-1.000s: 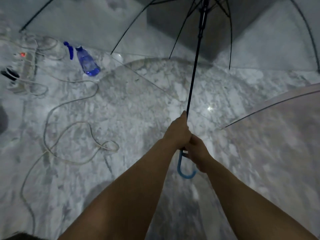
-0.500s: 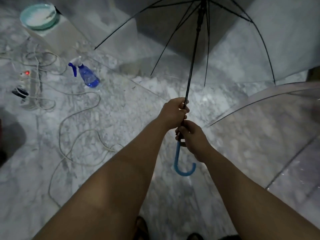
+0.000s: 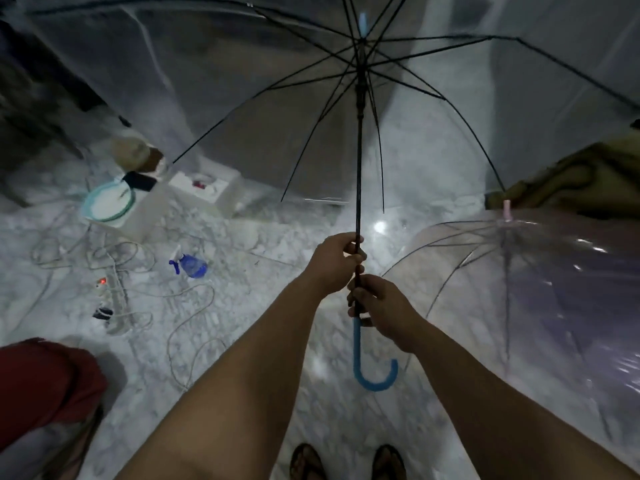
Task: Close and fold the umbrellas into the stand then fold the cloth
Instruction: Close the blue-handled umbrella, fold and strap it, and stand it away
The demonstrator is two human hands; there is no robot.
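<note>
I hold an open transparent umbrella with black ribs [image 3: 360, 109] upright in front of me. My left hand [image 3: 337, 261] grips its black shaft above, and my right hand [image 3: 377, 303] grips the shaft just over the blue hooked handle [image 3: 372, 368]. A second open clear umbrella with a pink tip [image 3: 519, 271] lies on the marble floor at the right. An olive-brown cloth [image 3: 581, 181] lies behind it at the far right. No stand is visible.
White cables and a power strip [image 3: 114, 296] sprawl over the floor at the left, near a blue spray bottle [image 3: 192, 266]. White boxes [image 3: 207, 192] and a round teal-rimmed dish [image 3: 109, 202] sit behind. A person in red [image 3: 41, 386] is at lower left. My sandalled feet [image 3: 346, 462] show below.
The view has tilted up, so the whole canopy and the second umbrella now show. My left hand sits a little higher on the shaft, apart from my right hand.
</note>
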